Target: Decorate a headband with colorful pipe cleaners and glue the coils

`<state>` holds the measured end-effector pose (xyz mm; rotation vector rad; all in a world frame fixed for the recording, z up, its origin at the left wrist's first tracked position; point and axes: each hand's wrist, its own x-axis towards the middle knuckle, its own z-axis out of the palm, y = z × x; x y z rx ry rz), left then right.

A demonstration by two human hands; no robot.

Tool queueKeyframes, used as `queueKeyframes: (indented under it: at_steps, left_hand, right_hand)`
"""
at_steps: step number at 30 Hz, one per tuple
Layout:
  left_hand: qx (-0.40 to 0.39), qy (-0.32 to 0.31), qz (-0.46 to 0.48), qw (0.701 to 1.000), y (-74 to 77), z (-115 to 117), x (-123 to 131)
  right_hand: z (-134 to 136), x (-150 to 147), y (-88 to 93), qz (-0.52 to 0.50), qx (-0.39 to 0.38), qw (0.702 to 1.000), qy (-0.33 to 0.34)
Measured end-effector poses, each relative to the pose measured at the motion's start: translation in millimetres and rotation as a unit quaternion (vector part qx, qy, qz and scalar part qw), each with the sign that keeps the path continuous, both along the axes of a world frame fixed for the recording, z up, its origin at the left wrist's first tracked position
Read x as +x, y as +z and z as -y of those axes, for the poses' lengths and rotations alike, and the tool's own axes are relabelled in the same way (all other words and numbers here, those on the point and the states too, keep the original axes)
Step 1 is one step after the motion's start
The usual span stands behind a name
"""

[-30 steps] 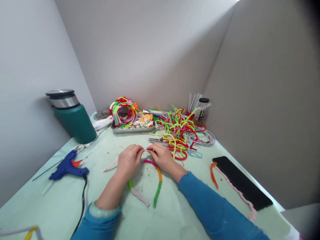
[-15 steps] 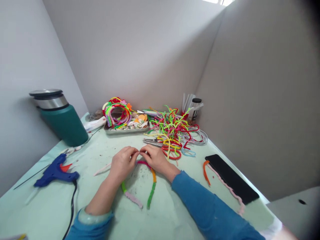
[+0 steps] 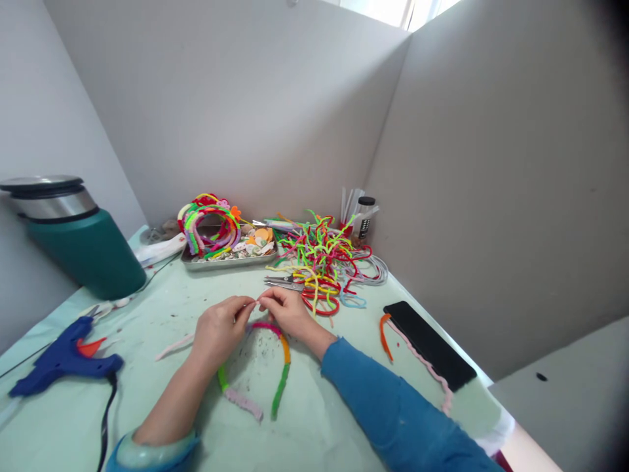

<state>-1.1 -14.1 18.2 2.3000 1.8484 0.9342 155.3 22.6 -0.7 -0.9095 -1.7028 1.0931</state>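
Note:
My left hand [image 3: 221, 333] and my right hand [image 3: 286, 313] meet fingertip to fingertip above the table, both in a pinch. Whatever sits between the fingertips is tiny and pale; I cannot make it out. Below them lies a curved headband [image 3: 280, 383] wrapped in fuzzy pipe cleaner, in pink, orange, green and lilac sections; my left hand hides part of it. A pale pink pipe cleaner [image 3: 173, 347] sticks out to the left from behind my left hand, and I cannot tell whether that hand grips it. Just beyond my right hand lie red-handled scissors [image 3: 295, 285].
A blue glue gun [image 3: 63, 357] with its cord and a green bottle [image 3: 91, 252] stand left. Behind are a metal tray [image 3: 230, 263] with wrapped rings and small cutouts, and a heap of pipe cleaners [image 3: 322, 246]. A black phone-like slab [image 3: 430, 344] lies right, beside a pink strip [image 3: 420, 360].
My view has turned to the right, so everything appears farther left. Both hands keep their pinch over the headband, with the fingertips slightly shifted.

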Motion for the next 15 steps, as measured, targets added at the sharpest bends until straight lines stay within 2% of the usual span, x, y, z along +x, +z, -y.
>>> queueKeyframes:
  at_steps: [4,7,9,12,15]
  left_hand:
    - [0.013,-0.037,-0.003,0.999,0.9,0.9,4.0]
    - [0.023,-0.047,-0.008,0.999,1.5,1.5,5.8]
    - [0.025,-0.040,-0.012,0.999,1.5,2.3,5.1]
    - [0.024,-0.018,-0.039,0.999,0.6,3.3,2.4]
    - [0.019,-0.013,-0.075,0.997,-1.1,2.9,1.0]
  right_hand:
    - [-1.4,-3.9,1.9,-0.109,-0.116,0.987,0.023]
    - [-1.3,-4.0,4.7,-0.150,-0.158,0.975,0.035]
    - [-0.9,-2.9,5.1,-0.117,-0.131,0.984,0.027]
    - [-0.6,-1.0,2.2,-0.016,-0.025,0.999,-0.012]
    - [-1.0,-0.4,-2.5,0.058,0.053,0.996,-0.051]
